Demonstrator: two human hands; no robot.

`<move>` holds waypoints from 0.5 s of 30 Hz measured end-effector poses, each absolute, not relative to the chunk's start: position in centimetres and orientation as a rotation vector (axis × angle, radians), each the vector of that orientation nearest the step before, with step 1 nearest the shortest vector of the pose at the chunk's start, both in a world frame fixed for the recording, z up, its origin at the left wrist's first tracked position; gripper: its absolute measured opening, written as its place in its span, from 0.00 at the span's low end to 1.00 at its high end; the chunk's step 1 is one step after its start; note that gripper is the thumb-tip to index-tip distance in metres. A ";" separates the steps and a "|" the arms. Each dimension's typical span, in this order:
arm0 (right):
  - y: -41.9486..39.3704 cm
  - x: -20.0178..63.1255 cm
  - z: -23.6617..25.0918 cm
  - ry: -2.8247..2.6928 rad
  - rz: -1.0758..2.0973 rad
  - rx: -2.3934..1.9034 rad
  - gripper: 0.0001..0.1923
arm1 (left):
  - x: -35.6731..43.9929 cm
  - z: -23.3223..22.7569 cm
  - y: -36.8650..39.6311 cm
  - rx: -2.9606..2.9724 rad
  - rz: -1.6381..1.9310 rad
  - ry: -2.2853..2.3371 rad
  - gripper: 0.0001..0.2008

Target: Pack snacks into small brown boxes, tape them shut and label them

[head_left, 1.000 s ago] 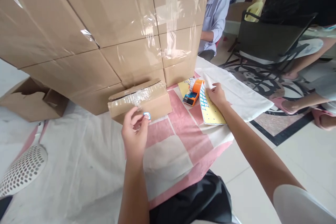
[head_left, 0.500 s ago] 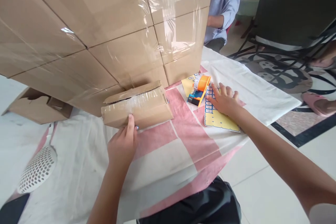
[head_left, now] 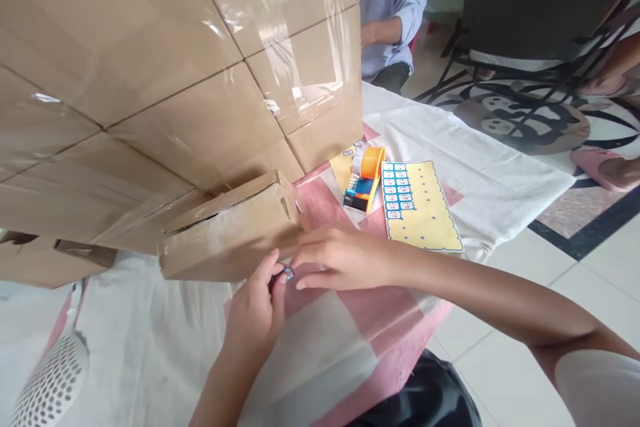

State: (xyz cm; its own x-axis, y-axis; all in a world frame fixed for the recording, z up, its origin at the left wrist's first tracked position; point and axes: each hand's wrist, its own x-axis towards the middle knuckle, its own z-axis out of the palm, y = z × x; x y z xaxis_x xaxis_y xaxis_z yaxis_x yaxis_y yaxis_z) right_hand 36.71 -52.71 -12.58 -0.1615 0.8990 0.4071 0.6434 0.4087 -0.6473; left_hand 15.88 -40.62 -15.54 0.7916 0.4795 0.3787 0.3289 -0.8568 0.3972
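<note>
A small blue-edged sticker (head_left: 289, 273) is pinched between the thumb and fingers of my left hand (head_left: 256, 312). Close beside it, my right hand (head_left: 345, 257) reaches in from the right with its fingers stretched and apart; nothing shows in them. Just behind both hands lies a long, taped cardboard box (head_left: 230, 240). A yellow sheet of blue-edged stickers (head_left: 433, 213) rests flat beyond my right forearm, part of its labels gone. To its left stands an orange tape dispenser (head_left: 373, 167), partly over another yellow sheet (head_left: 341, 163).
Large taped cartons (head_left: 200, 120) are stacked along the back left. At the left are an open cardboard box (head_left: 35, 260) and a white slotted skimmer (head_left: 53, 380). A pink-and-white cloth (head_left: 325, 333) covers the table. Another person (head_left: 395, 7) sits behind; a dark chair (head_left: 530, 20) stands right.
My right hand has left the sticker sheet and come left to my other hand. My left hand has moved off the box's front, holding the sticker. The view has shifted.
</note>
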 end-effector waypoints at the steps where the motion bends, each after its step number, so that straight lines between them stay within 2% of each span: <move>1: -51.9 36.7 -12.7 -1.905 0.406 -1.284 0.08 | 16.3 -15.3 -40.6 2.673 0.698 0.618 0.17; 5: -50.1 37.9 -13.2 -1.810 0.389 -1.174 0.04 | 17.4 -14.8 -40.0 2.756 0.783 0.495 0.16; 8: -50.2 38.5 -13.9 -1.756 0.439 -1.143 0.04 | 18.5 -14.6 -39.9 2.890 0.984 0.337 0.14; 12: -51.1 38.8 -15.0 -1.747 0.399 -1.192 0.06 | 19.9 -15.1 -40.5 2.980 1.241 0.104 0.21; 15: -51.5 39.3 -15.0 -1.737 0.352 -1.272 0.06 | 18.8 -15.8 -40.7 2.942 1.206 0.220 0.23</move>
